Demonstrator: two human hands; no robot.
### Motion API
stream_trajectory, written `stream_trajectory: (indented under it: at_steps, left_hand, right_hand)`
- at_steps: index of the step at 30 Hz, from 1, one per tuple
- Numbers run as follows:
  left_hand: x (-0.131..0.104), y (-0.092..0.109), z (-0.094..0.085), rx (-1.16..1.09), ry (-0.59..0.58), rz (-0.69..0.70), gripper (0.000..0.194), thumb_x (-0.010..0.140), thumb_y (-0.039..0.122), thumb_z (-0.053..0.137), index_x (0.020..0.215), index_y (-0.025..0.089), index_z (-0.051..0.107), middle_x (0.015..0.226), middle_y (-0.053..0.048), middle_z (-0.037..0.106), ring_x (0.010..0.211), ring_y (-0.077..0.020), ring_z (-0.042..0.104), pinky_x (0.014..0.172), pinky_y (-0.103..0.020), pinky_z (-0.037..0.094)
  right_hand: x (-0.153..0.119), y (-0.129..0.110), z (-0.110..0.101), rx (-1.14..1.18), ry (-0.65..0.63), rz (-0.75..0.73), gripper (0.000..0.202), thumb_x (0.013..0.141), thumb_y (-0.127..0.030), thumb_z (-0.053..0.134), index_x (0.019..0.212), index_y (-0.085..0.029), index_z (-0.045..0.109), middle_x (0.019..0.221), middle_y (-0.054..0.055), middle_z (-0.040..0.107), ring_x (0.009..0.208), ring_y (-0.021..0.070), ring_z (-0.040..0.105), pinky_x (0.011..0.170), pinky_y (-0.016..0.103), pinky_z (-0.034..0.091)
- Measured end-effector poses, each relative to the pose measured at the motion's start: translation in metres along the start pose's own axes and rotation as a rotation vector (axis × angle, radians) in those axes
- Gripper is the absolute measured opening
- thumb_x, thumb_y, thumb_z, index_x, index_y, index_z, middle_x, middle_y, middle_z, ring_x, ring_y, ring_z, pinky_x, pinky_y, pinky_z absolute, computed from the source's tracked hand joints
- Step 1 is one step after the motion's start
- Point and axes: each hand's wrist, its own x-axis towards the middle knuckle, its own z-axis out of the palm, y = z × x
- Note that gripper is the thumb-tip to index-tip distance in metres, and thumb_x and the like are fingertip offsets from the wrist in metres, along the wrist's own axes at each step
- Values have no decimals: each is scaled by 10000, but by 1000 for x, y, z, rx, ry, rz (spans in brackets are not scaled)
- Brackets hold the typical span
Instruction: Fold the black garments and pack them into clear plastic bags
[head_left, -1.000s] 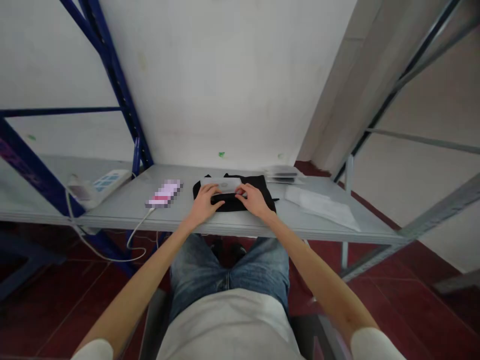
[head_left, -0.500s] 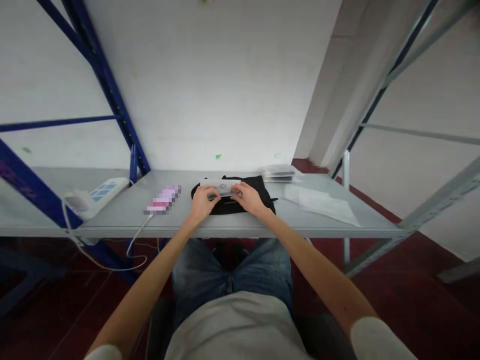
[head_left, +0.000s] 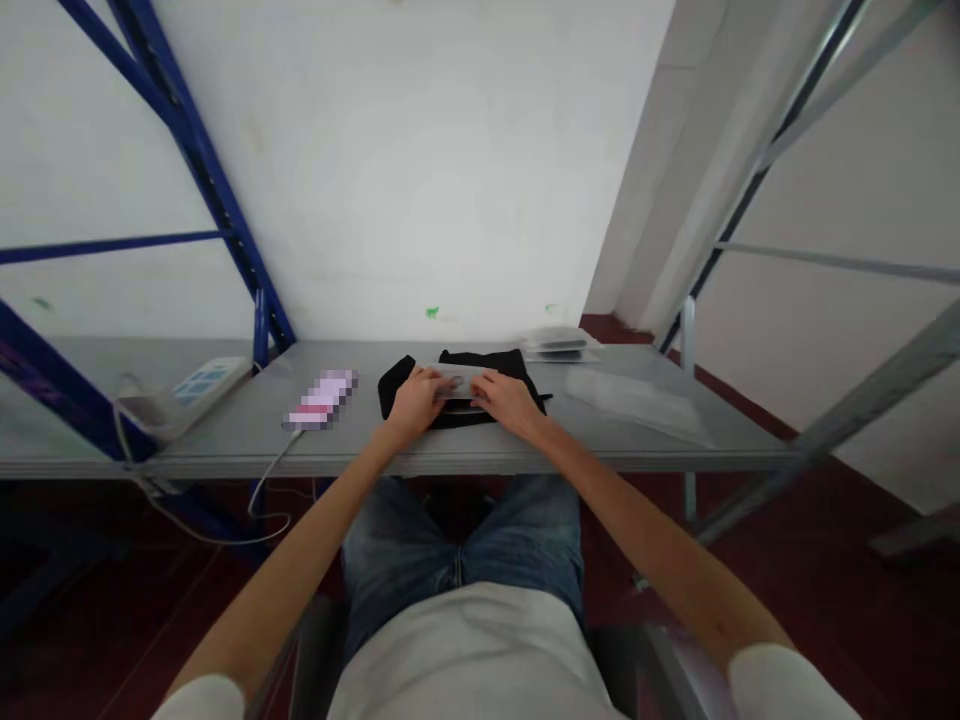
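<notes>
Between my two hands is a flat, translucent pale packet (head_left: 459,378) with a small dark round mark near its middle. My left hand (head_left: 415,403) has its fingers closed on the packet's left end. On its right end, my right hand (head_left: 510,400) grips with thumb and fingertips. Under both hands lies a black cloth item (head_left: 394,386), spread and rumpled on the grey table (head_left: 360,440). My fingers hide both ends of the packet and part of the cloth.
A stack of flat clear-wrapped packets (head_left: 556,345) lies at the back right. Thin translucent sheets or bags (head_left: 637,402) are nearer on the right. Leftward are a blurred-out phone (head_left: 322,398) with a white cable (head_left: 271,470) and a white power strip (head_left: 210,388). Blue posts (head_left: 214,180) frame the left side.
Both hands have shifted slightly right with the packet, my left hand more, so its fingers cover more of the left end. The packet looks tilted differently. The view has swung slightly.
</notes>
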Motion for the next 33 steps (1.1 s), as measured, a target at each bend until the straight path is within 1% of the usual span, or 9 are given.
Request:
stream_trajectory:
  at_steps: [6, 10, 14, 17, 19, 21, 27, 30, 33]
  left_hand:
    - [5, 3, 6, 42, 47, -59, 263, 912, 143, 617, 1084, 249, 786, 1128, -91, 706, 1180, -309, 569, 947, -398, 565]
    - [4, 0, 3, -7, 47, -96, 240, 885, 175, 662, 1081, 260, 773, 1180, -86, 676, 1218, -298, 562, 966, -397, 570]
    - [-6, -23, -13, -181, 47, -127, 488, 791, 399, 803, 1252, 267, 714, 1322, -83, 639, 1231, -288, 599, 1024, -414, 547]
    - [-13, -46, -25, -281, 52, -321, 503, 872, 497, 693, 1279, 203, 679, 1197, -99, 728, 1072, -257, 694, 950, -381, 563]
    - [-15, -57, -27, -296, -17, -467, 422, 914, 493, 627, 1185, 178, 705, 999, -84, 782, 949, -250, 730, 872, -357, 570]
    - [-13, -65, -25, -311, -106, -523, 362, 894, 462, 643, 1104, 179, 727, 859, -64, 790, 882, -250, 743, 811, -333, 568]
    - [-2, -75, -8, -360, -211, -533, 307, 804, 347, 656, 1028, 174, 777, 803, -52, 797, 716, -215, 731, 629, -268, 548]
    - [0, -77, -7, -344, -241, -531, 287, 776, 282, 629, 977, 169, 800, 750, -40, 784, 656, -201, 713, 594, -258, 539]
    - [2, -76, -10, -318, -241, -509, 286, 782, 263, 612, 962, 188, 821, 761, -34, 791, 723, -213, 735, 652, -260, 555]
  right_hand:
    - [8, -16, -6, -157, -91, -36, 268, 1078, -189, 432, 1178, -222, 679, 1140, 90, 716, 1021, 219, 662, 763, 280, 458]
    - [7, -20, -11, -198, -109, -3, 277, 1072, -163, 425, 1184, -214, 673, 1146, 95, 715, 1041, 217, 663, 765, 273, 469]
    - [2, -13, -18, -167, -51, 10, 185, 1064, -312, 547, 1134, -211, 685, 1125, 93, 703, 1034, 226, 664, 795, 279, 483]
    - [5, -15, -19, -103, 18, -58, 278, 1031, -434, 622, 1163, -198, 684, 1185, 108, 686, 1079, 241, 653, 858, 303, 500]
    - [12, -25, -15, -60, 36, -137, 312, 1030, -437, 626, 1216, -191, 673, 1226, 114, 679, 1130, 247, 640, 920, 322, 500]
    - [22, -41, -7, -29, 16, -211, 320, 1031, -420, 629, 1241, -182, 668, 1214, 112, 688, 1156, 249, 633, 958, 332, 495]
    - [49, -82, 24, -56, -75, -280, 329, 1039, -347, 627, 1315, -167, 638, 1206, 107, 694, 1132, 246, 641, 889, 330, 529]
    - [54, -86, 30, -95, -80, -274, 279, 1049, -293, 598, 1298, -176, 643, 1236, 115, 680, 1146, 246, 630, 869, 333, 545]
    - [55, -85, 30, -151, -56, -273, 242, 1073, -267, 528, 1255, -178, 661, 1228, 121, 679, 1138, 247, 616, 844, 336, 550]
